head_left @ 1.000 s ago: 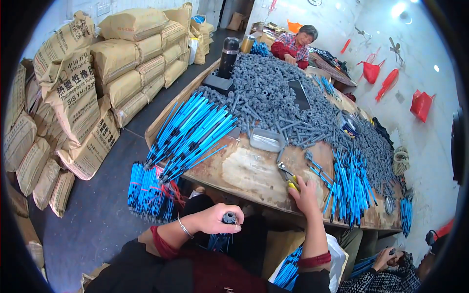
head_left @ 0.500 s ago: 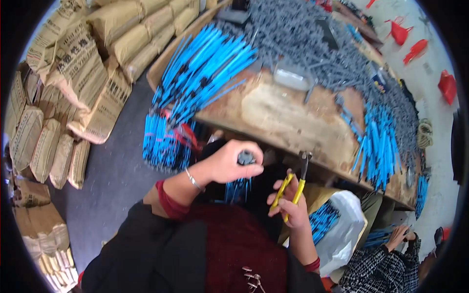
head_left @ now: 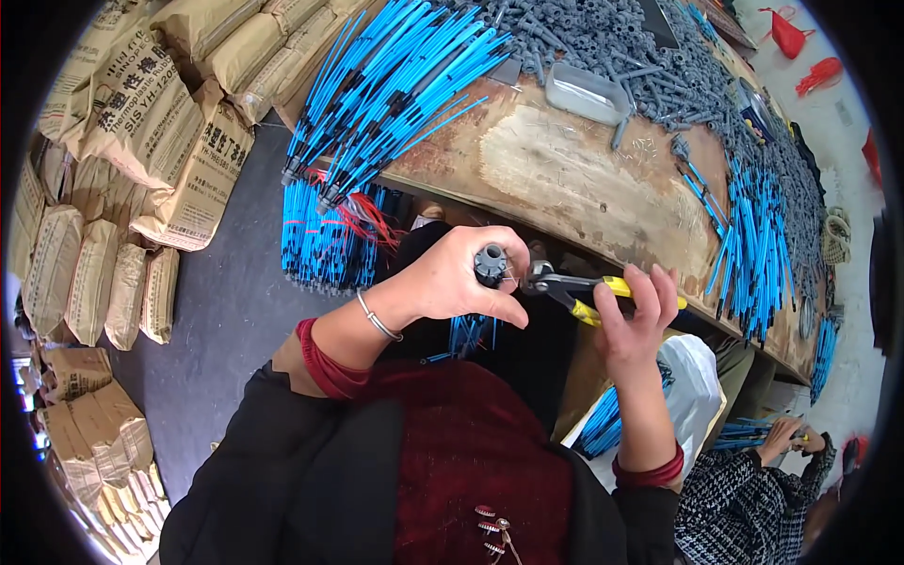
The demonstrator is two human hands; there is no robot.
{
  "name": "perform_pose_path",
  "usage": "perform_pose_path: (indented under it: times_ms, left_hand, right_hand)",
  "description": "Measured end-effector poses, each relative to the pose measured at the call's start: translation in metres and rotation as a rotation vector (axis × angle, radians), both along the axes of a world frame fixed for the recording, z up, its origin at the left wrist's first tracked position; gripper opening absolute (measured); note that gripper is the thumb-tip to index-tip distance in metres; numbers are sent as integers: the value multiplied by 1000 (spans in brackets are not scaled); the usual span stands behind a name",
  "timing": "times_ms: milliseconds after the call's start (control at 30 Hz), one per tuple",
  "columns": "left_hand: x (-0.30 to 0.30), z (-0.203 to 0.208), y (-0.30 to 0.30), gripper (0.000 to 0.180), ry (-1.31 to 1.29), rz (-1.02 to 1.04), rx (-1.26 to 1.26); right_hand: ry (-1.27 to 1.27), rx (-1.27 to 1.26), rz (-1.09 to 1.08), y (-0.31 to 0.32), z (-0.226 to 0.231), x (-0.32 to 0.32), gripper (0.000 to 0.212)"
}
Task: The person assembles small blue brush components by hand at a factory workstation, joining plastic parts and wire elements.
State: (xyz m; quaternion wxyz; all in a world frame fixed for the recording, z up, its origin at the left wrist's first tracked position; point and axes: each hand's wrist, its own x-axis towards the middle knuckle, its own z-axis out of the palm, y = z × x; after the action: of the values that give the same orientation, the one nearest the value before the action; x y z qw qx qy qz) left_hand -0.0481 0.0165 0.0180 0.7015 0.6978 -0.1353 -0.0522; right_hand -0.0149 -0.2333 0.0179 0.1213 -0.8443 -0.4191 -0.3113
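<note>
My left hand [head_left: 447, 282] is closed around a dark grey plastic fitting [head_left: 491, 266], its round, hollow, notched end facing up. Blue strips [head_left: 471, 334] show below that hand; whether they join the fitting is hidden. In my right hand [head_left: 636, 330] is a pair of end-cutting pliers [head_left: 595, 286] with yellow handles, lying almost level. Its metal jaws are close beside the fitting, next to my left fingers. A thin, pin-like sliver shows between fitting and jaws; I cannot tell whether the jaws grip it.
Grey plastic parts are heaped on the wooden table [head_left: 556, 193], beside a clear plastic box [head_left: 589, 92]. Blue-strip bundles [head_left: 395, 89] lie left and more blue strips [head_left: 753, 250] right. A white-lined sack [head_left: 692, 377] stands at my right, near a co-worker [head_left: 744, 504]. Paper sacks [head_left: 141, 104] fill the left.
The pliers have swung from upright to nearly level, and their jaws have come left to the fitting. My right hand has risen and turned. My left hand keeps the fitting.
</note>
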Motion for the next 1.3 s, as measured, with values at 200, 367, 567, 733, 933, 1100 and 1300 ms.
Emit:
perform_pose_path:
  times_ms: [200, 367, 567, 733, 933, 1100, 1300]
  left_hand:
    - [2, 6, -7, 41, 85, 6, 112]
    - [4, -1, -12, 40, 15, 68, 157]
    - [7, -6, -17, 40, 34, 174, 161]
    - [8, -2, -9, 41, -37, 32, 106]
    - [12, 3, -14, 43, -135, -245, 86]
    - [14, 3, -15, 41, -285, -281, 132]
    - [14, 2, -22, 36, -71, -72, 196]
  right_hand:
    - [-155, -121, 53, -2, 9, 13, 47]
    - [-51, -116, 38, -2, 9, 7, 49]
    - [131, -2, -15, 4, -4, -13, 54]
    - [727, -136, 185, -8, 55, -6, 54]
    - [2216, -215, 239, -37, 26, 21, 52]
    - [2317, -60, 363, -34, 5, 7, 53]
    - [1056, -225, 210, -28, 52, 7, 52]
